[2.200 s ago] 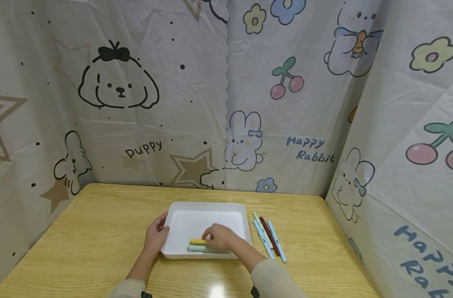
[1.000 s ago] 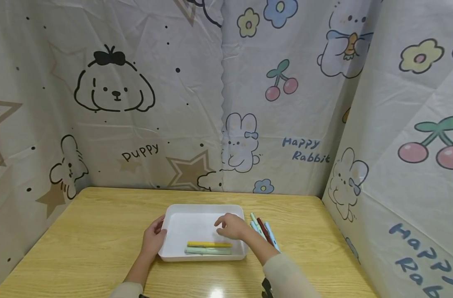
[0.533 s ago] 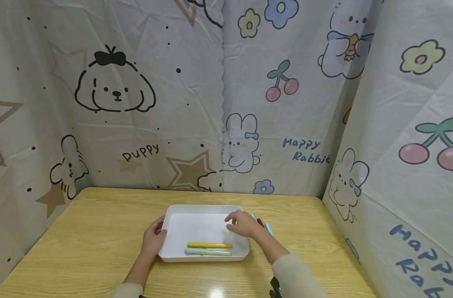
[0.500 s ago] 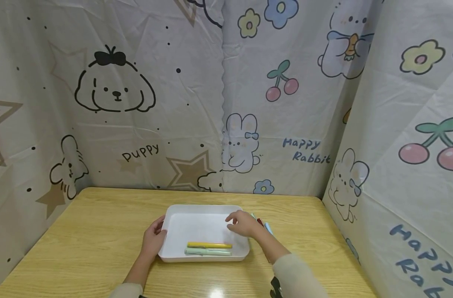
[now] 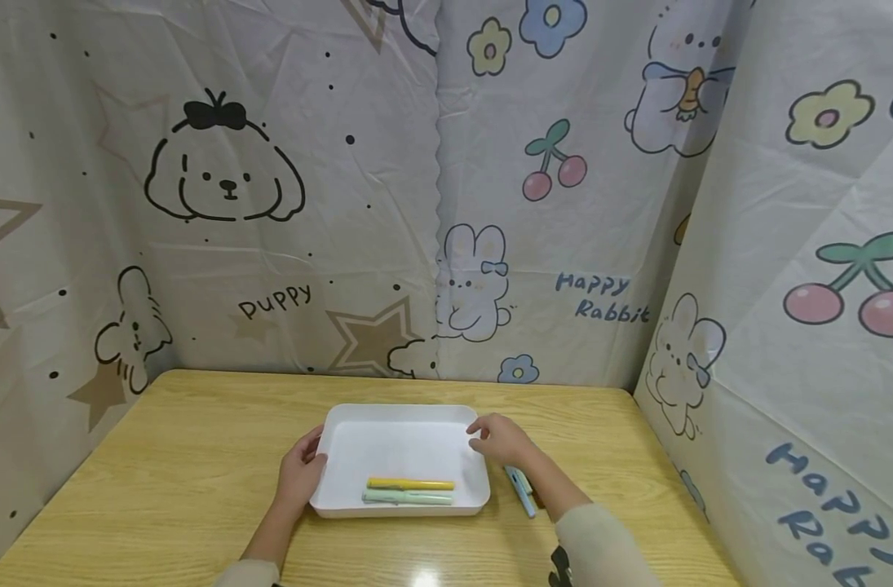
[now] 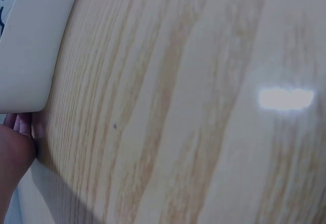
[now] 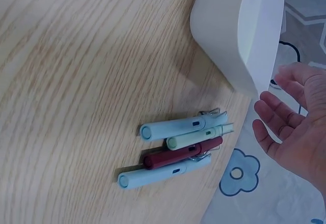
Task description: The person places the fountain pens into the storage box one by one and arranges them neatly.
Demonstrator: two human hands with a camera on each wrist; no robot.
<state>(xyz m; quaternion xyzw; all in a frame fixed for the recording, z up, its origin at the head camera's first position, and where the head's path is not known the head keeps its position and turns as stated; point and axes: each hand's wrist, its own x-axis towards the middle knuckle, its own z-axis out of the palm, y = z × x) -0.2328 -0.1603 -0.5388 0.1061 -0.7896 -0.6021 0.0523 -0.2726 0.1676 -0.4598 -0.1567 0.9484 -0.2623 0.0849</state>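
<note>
and the right hand (image 5: 506, 443) has let go of the yellow pen (image 5: 411, 483) and come across! taking the tray (image 5: 398, 444) as the dial in the head view, that hand is now near the rim between 2 and 3 o'clock, fingers loosely spread, nothing between them. the yellow pen stays behind, lying in the tray at 6 o'clock, just beside the green pen (image 5: 408, 496). so that makes two in the tray, and by my reading that placement is done.

outside, four on the table (image 5: 196, 456) between 3 and 4 o'clock, side by side: two blue pens (image 7: 170, 128), a second green pen (image 7: 195, 138) and a red pen (image 7: 178, 154). over at 9 o'clock, the left hand (image 5: 298, 474) hasn't budged from the tray's edge; its fingertips are partly hidden, so i cannot tell whether they pinch or merely press.
</note>
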